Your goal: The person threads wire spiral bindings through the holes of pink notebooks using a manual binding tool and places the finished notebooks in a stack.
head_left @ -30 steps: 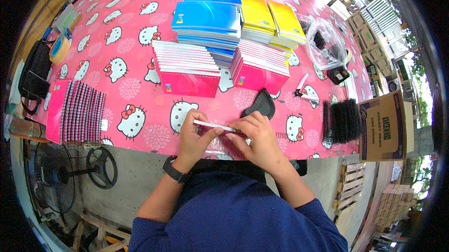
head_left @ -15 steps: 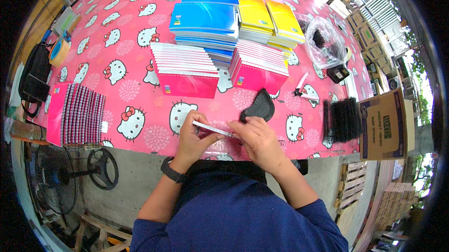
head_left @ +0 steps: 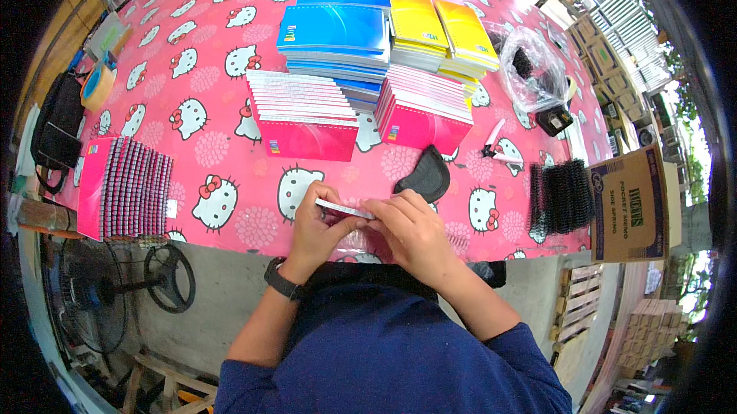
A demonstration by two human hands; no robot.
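My left hand [head_left: 316,222] is closed on one end of a thin notepad [head_left: 344,208], held edge-up above the near edge of the table. The fingers of my right hand [head_left: 412,231] are closed at the other end of that edge; whether a spiral coil is between them I cannot make out. Just beyond my right hand lies a black fabric pad [head_left: 424,176]. Two stacks of pink notepads [head_left: 311,140] stand farther back, their edges fanned. A row of black spiral coils [head_left: 560,199] sits to the right. Pink notepads with coils along their edges [head_left: 137,191] stand at the left.
Behind the pink stacks are blue notepads [head_left: 334,28] and yellow notepads [head_left: 418,18]. Pink-handled pliers [head_left: 504,154], a clear plastic bag [head_left: 531,76] and a cardboard box [head_left: 629,207] are on the right. A black bag [head_left: 57,126] and tape roll [head_left: 97,87] lie left.
My right hand has slid left along the notepad's edge, toward my left hand. A coil end seen to its right before no longer shows clearly. My left hand stays nearly still.
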